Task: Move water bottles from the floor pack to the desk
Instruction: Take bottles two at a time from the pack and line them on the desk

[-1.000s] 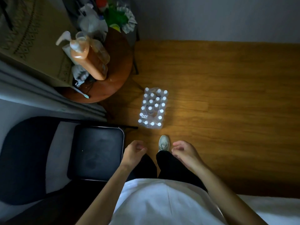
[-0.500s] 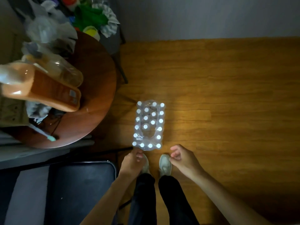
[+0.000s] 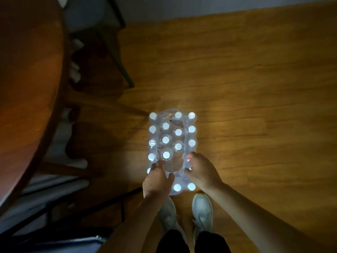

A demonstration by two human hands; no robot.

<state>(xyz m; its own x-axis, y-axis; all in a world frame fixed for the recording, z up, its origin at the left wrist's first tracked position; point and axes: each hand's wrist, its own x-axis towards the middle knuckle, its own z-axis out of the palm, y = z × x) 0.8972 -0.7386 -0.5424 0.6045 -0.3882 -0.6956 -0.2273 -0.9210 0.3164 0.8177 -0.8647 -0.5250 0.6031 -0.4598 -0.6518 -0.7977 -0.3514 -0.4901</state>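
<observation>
Both the left hand (image 3: 157, 181) and right hand (image 3: 199, 170) curl down into the torn pack (image 3: 172, 148) on the floor under them, maybe each grabbing a bottle, and the loose plastic wrap could snag a bottle coming up.

dim, soft-focus room — glaring bottle caps (image 3: 165, 140), dark curved edges

Both bare forearms reach forward and down, converging. The left hand (image 3: 157, 181) lies palm down, its fingers (image 3: 160, 164) bent and pressing downward, thumb spread toward the right. The right hand (image 3: 199, 170) sits just beside it, knuckles up, fingers (image 3: 189, 157) curled under. The 2 hands are apart, not touching.
</observation>
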